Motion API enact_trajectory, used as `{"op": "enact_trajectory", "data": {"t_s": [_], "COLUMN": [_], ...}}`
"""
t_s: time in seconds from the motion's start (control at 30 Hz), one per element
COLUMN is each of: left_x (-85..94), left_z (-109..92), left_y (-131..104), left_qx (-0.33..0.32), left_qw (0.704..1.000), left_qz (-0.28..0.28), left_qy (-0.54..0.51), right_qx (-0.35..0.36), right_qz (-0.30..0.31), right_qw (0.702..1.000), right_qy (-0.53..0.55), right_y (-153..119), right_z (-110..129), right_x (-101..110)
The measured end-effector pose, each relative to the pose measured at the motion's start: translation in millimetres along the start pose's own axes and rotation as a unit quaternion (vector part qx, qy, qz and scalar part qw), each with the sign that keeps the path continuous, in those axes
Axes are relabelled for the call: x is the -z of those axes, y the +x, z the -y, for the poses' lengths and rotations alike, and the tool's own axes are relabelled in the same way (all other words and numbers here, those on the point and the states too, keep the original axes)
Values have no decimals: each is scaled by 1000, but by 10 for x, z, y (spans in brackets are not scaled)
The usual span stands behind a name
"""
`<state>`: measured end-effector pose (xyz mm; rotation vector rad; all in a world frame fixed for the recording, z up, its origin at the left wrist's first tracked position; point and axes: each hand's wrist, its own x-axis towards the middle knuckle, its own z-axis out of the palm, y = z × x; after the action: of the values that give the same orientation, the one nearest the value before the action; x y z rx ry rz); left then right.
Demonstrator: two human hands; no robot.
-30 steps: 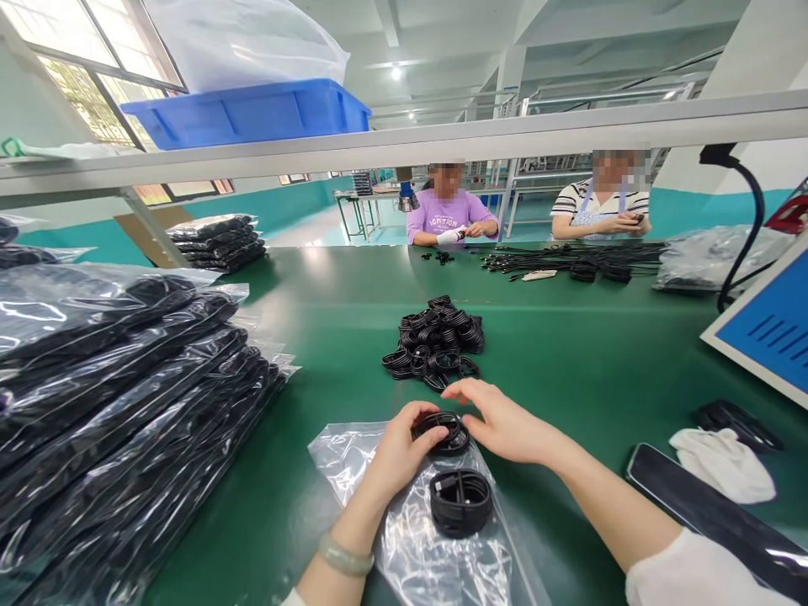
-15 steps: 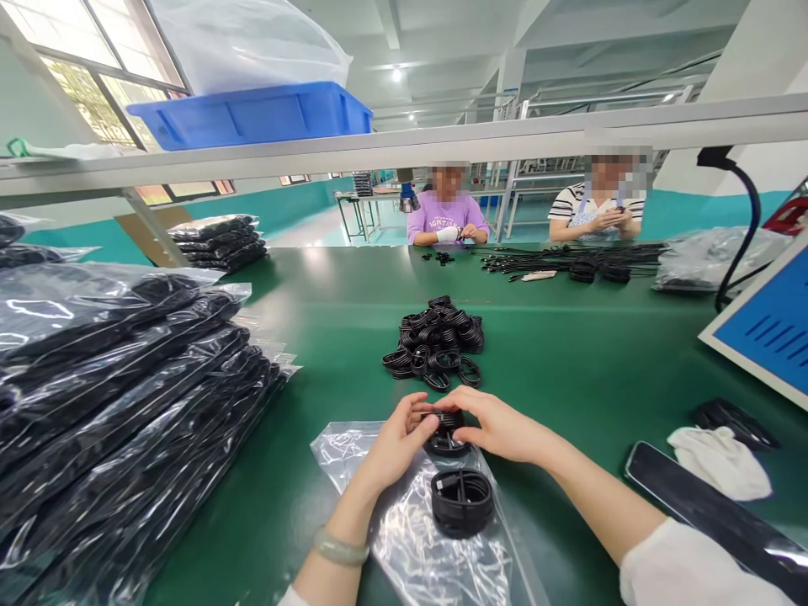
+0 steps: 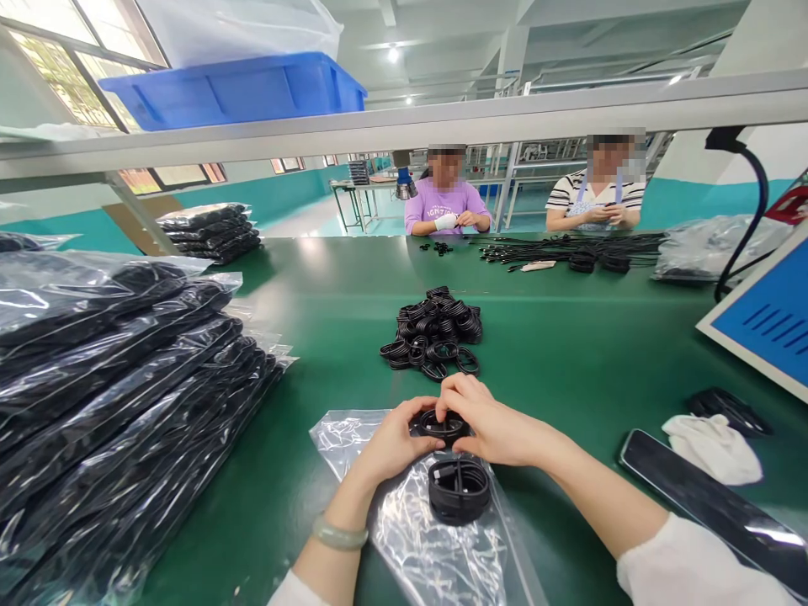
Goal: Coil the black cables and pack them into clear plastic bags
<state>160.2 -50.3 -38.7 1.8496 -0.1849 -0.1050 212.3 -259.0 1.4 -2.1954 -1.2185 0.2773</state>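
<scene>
Both of my hands close round a coiled black cable (image 3: 445,427) that rests on a clear plastic bag (image 3: 435,551). My left hand (image 3: 396,439) grips its left side, thumb in front and fingers behind. From the right, my right hand (image 3: 486,421) holds the same coil, with its fingers bent over the top. Just in front of them a second stack of coiled cables (image 3: 459,491), tied across the middle, sits on the bag with a light connector end showing. Beyond my hands lies a heap of black cable coils (image 3: 438,324).
Bagged black cables (image 3: 119,379) are piled high at left. At right lie a phone (image 3: 707,513), a white cloth (image 3: 714,448) and a blue machine (image 3: 770,311). A shelf (image 3: 404,135) carrying a blue bin (image 3: 233,93) crosses above. Two people sit across the green table (image 3: 568,362).
My right hand's fingers have moved from the coil's side to over its top, and my left hand wraps closer round it. The view has tilted slightly.
</scene>
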Motion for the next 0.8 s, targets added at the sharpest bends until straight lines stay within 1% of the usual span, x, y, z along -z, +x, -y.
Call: {"op": "enact_trajectory", "data": {"t_s": [0.1,0.2,0.27,0.33,0.37,0.43,0.5,0.57,0.6,0.7,0.8], "left_x": [-28,-4,54,128,158,177,117,-12,-89,-292,-390], "left_z": [27,4,-107,-290,-391,-561,-632,-581,-520,-295,-154], "left_y": [19,25,-17,-120,-196,-379,-563,-698,-738,-767,-740], "left_qx": [-4,-12,-29,-37,-30,3,41,64,67,56,42], "left_qw": [1000,1000,998,998,998,1000,998,996,995,998,999], "left_qz": [-5,-27,-48,-54,-46,-8,43,70,68,27,8], "left_qy": [2,8,12,2,-8,-15,-8,-4,-6,-2,7], "right_qx": [-42,-46,-44,-44,-43,-36,-27,-20,-16,-4,11], "right_qz": [13,21,9,-26,-49,-83,-86,-66,-57,-58,-77], "right_qw": [999,999,999,999,997,993,988,988,989,990,988], "right_qy": [-1,2,4,14,29,76,122,136,136,131,136], "right_y": [7,31,15,-58,-117,-270,-437,-576,-626,-701,-724], "right_z": [-48,-81,-52,36,99,245,377,458,476,457,378], "right_x": [-42,1,94,205,249,279,222,101,33,-146,-274]}}
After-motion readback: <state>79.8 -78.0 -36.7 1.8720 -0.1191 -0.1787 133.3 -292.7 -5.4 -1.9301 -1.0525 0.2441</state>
